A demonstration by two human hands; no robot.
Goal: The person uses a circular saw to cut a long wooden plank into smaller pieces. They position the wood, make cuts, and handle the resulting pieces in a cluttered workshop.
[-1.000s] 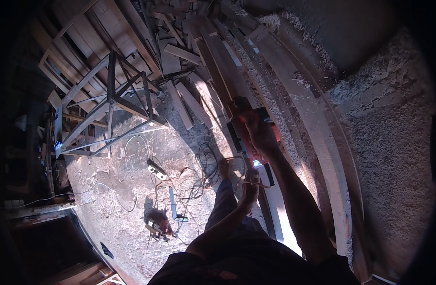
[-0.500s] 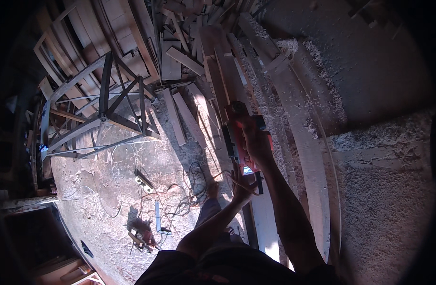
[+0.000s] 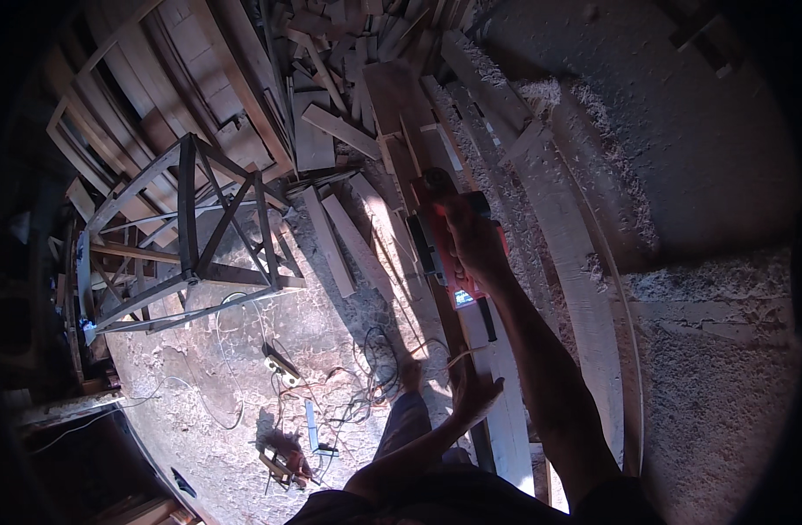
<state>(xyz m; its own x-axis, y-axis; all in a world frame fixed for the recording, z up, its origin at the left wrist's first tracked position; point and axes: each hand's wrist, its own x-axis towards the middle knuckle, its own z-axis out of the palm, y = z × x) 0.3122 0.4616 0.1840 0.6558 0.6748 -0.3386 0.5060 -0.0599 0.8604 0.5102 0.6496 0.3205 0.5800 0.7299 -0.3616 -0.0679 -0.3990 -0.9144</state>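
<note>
My right hand (image 3: 473, 243) is wrapped round the top handle of a red and black electric hand planer (image 3: 460, 287). The planer sits on a long wooden board (image 3: 499, 359) that runs away from me. Lower down, my left hand (image 3: 478, 395) lies at the board's left edge, behind the planer, its thumb spread from the fingers. The fingertips are dark and hard to make out. Close by the left fingers, a thin light cord (image 3: 459, 357) curves over the board's edge.
Wood shavings (image 3: 716, 402) spread over the right side. Another long plank (image 3: 585, 297) lies right of the board. To the left stand a wooden frame (image 3: 189, 219), tangled cables (image 3: 379, 367), a power strip (image 3: 283, 366) and a blue metal square (image 3: 312, 424). Scrap wood (image 3: 331, 52) is piled beyond.
My left hand has drawn back toward me along the board, away from the planer's rear. My right hand and the planer are slightly farther along the board. The whole view has shifted a little.
</note>
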